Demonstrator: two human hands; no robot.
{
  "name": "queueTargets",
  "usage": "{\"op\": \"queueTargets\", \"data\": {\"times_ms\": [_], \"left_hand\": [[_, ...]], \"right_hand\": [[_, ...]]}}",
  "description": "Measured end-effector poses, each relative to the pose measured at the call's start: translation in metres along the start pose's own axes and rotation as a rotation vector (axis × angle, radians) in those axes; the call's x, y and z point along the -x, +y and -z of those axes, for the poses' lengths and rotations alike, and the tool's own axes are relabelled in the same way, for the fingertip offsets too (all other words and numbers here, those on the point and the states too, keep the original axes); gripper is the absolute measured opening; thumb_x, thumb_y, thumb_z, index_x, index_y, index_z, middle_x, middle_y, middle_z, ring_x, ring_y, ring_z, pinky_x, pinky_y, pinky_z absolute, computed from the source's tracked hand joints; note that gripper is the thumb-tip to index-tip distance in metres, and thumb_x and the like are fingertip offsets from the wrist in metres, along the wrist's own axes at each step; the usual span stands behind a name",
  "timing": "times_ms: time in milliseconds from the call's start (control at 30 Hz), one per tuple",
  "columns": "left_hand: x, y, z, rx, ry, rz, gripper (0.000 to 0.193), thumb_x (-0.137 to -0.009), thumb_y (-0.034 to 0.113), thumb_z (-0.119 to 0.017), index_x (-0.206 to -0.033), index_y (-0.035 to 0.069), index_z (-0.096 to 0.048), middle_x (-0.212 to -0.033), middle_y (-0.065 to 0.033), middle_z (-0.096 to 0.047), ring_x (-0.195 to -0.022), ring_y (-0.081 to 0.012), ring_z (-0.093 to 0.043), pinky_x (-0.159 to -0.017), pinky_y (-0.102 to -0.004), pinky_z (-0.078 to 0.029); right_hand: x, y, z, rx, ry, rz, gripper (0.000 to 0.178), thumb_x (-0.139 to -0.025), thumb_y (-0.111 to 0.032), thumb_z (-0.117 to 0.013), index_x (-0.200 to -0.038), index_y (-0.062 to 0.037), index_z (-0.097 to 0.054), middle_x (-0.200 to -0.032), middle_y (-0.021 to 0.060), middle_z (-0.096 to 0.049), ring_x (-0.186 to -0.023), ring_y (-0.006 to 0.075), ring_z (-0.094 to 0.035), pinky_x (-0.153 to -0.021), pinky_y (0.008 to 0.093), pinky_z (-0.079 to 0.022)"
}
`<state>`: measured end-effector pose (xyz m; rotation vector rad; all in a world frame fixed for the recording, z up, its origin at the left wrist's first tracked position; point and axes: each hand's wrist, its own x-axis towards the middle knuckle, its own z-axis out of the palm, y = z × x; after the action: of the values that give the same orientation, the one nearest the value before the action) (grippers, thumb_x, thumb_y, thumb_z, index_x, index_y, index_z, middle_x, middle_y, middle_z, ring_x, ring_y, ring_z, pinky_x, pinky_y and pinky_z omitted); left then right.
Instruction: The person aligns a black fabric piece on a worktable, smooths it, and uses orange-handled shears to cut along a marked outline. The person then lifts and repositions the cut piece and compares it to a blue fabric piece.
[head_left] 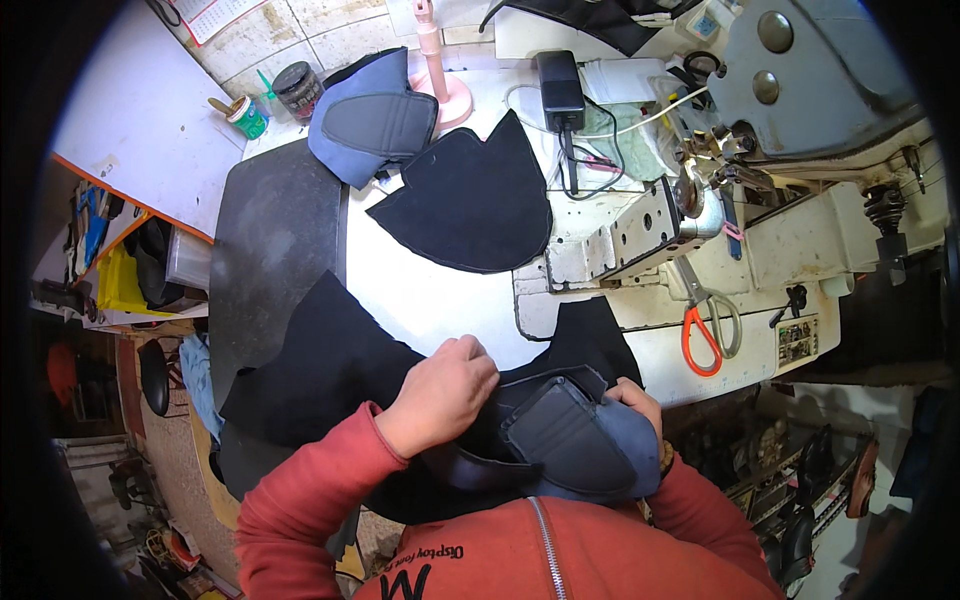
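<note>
White worktable at frame centre held black fabric gripped by the left hand, while the right hand clutched a blue-grey shoe upper.

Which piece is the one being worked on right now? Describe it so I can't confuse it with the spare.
Start at the white sewing machine on the right and come down to the table's near edge. Both hands, left hand and right hand, grip a blue-and-grey padded piece against the red jacket. Its twin lies untouched at the far edge beside the pink stand.
</note>
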<state>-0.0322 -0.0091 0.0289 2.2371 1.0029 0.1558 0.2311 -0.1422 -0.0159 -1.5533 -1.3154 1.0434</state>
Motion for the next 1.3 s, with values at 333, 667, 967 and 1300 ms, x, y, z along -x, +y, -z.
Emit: {"op": "queueTargets", "data": {"times_ms": [333,667,967,1300], "left_hand": [[0.0,-0.019,0.025,-0.078,-0.086,-0.053,0.01,-0.085,0.017,-0.07,-0.088,0.008,-0.07,-0.092,-0.0104,-0.062,-0.091,-0.0304,-0.063,-0.078,-0.0413,-0.053],[-0.001,-0.017,0.039,-0.298,-0.267,-0.071,0.028,-0.086,0.033,-0.073,-0.076,0.006,-0.073,-0.08,-0.0095,-0.066,-0.078,-0.0277,-0.065,-0.075,-0.0395,-0.05],[-0.002,-0.037,0.042,-0.575,-0.052,-0.01,0.032,-0.08,0.037,-0.077,-0.067,0.008,-0.073,-0.065,-0.0062,-0.065,-0.068,-0.0246,-0.063,-0.076,-0.0365,-0.044],[-0.001,-0.046,0.036,-0.352,0.068,-0.015,0.024,-0.083,0.025,-0.075,-0.071,0.005,-0.067,-0.071,-0.0087,-0.065,-0.075,-0.0292,-0.064,-0.069,-0.0402,-0.048]], "right_hand": [[0.0,-0.034,0.017,0.363,0.085,0.412,0.013,-0.08,-0.007,-0.072,-0.085,0.0005,-0.062,-0.077,0.0129,-0.058,-0.065,0.0255,-0.059,-0.06,0.0323,-0.047],[-0.012,-0.006,0.023,0.172,-0.016,0.039,0.021,-0.081,-0.009,-0.074,-0.076,-0.0006,-0.055,-0.071,0.0033,-0.056,-0.066,0.0075,-0.05,-0.058,0.0261,-0.044],[-0.033,-0.025,0.018,0.299,-0.069,0.178,0.012,-0.08,-0.007,-0.067,-0.089,-0.0005,-0.062,-0.08,0.0126,-0.059,-0.071,0.0267,-0.061,-0.065,0.0312,-0.049],[-0.067,-0.022,0.024,0.359,-0.072,0.274,0.015,-0.082,-0.001,-0.057,-0.095,-0.0019,-0.063,-0.085,0.012,-0.057,-0.074,0.0279,-0.06,-0.068,0.0313,-0.048]]}}
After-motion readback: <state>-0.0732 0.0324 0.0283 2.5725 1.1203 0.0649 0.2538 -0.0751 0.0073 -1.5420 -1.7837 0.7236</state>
